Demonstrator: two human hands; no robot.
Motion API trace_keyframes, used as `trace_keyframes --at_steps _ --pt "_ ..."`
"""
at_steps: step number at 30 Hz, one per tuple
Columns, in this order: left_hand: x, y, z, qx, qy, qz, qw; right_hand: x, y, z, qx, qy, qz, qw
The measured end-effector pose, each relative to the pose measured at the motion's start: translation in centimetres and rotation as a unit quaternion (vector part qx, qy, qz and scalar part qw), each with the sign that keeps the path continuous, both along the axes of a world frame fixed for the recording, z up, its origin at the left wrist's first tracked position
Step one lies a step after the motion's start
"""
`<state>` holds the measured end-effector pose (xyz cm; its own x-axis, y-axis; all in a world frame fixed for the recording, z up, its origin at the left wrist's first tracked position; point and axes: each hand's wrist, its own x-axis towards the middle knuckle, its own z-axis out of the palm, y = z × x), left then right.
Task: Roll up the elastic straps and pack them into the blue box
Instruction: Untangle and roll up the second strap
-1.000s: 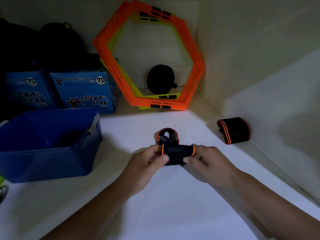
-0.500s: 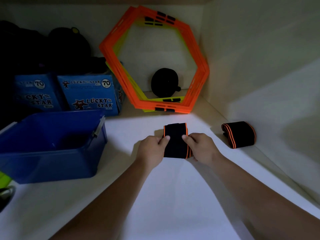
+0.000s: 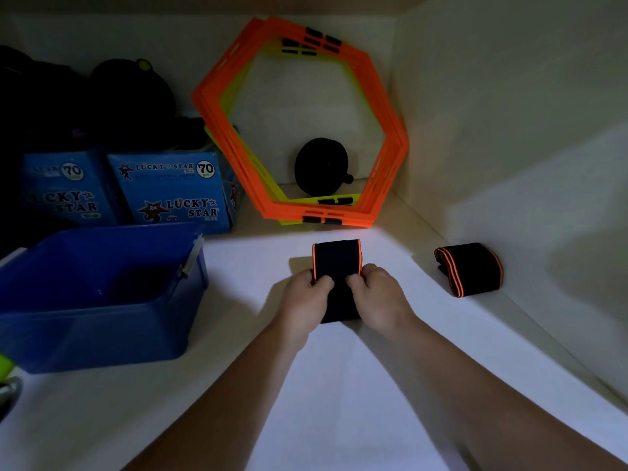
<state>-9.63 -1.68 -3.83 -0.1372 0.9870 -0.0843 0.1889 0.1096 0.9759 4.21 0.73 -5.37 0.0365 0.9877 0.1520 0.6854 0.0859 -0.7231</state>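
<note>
A black elastic strap with orange edges [image 3: 336, 263] lies flat on the white shelf in the middle, its length running away from me. My left hand [image 3: 304, 300] grips its left edge and my right hand [image 3: 377, 297] its right edge, thumbs pressed on top near the middle. A second strap of the same kind [image 3: 470, 268] lies folded to the right, near the side wall, untouched. The blue box [image 3: 102, 321] stands open at the left; its inside is dark and looks empty.
Orange and yellow hexagonal frames [image 3: 384, 154] lean against the back wall, with a black round object [image 3: 321, 169] behind them. Blue Lucky Star cartons [image 3: 170, 188] stand behind the box, dark bags above them. The right wall is close to the second strap.
The strap, held bunched between both hands a second ago, has been turned and spread flat lengthwise on the shelf. Both hands now press along its sides.
</note>
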Motion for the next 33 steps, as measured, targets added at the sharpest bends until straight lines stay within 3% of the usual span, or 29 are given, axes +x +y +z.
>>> trace_keyframes --at_steps 5,7,10,12,14,17,20,24,29,31,33 --pt "2.1 -0.8 0.8 -0.005 -0.179 0.043 0.983 -1.4 -1.2 1.3 -0.018 0.193 0.002 0.981" --pt "2.4 -0.7 0.9 0.001 -0.199 0.034 0.979 -1.5 -1.6 1.3 -0.033 0.236 0.01 0.971" --pt "1.8 -0.9 1.0 0.022 -0.094 -0.038 0.995 -0.5 -1.5 0.7 -0.053 0.235 0.038 0.97" --pt "0.6 -0.7 1.4 0.055 0.044 -0.078 0.994 0.8 -1.3 0.8 -0.031 0.222 0.039 0.974" --pt "-0.7 -0.3 2.1 0.105 0.2 -0.105 0.968 2.4 -1.3 1.7 0.048 0.205 0.038 0.977" --pt "-2.0 0.6 2.7 0.148 0.289 -0.149 0.934 4.8 -1.0 3.7 0.174 0.014 0.086 0.981" --pt "-2.4 1.1 2.0 0.128 0.236 -0.181 0.946 5.1 -0.7 5.1 0.176 -0.22 0.187 0.941" --pt "-2.8 1.2 -0.3 0.1 0.093 -0.176 0.975 3.9 -0.6 3.7 0.095 -0.318 0.26 0.907" --pt "-3.0 1.2 -2.4 0.107 0.157 -0.148 0.97 3.7 0.1 3.0 0.123 -0.307 0.25 0.91" --pt "-2.8 1.3 -2.0 0.118 0.105 -0.134 0.978 3.9 -0.1 3.2 0.128 -0.261 0.238 0.927" --pt "-2.3 1.3 -1.0 0.126 -0.017 -0.103 0.987 4.3 -0.5 3.2 0.1 -0.111 0.194 0.969"
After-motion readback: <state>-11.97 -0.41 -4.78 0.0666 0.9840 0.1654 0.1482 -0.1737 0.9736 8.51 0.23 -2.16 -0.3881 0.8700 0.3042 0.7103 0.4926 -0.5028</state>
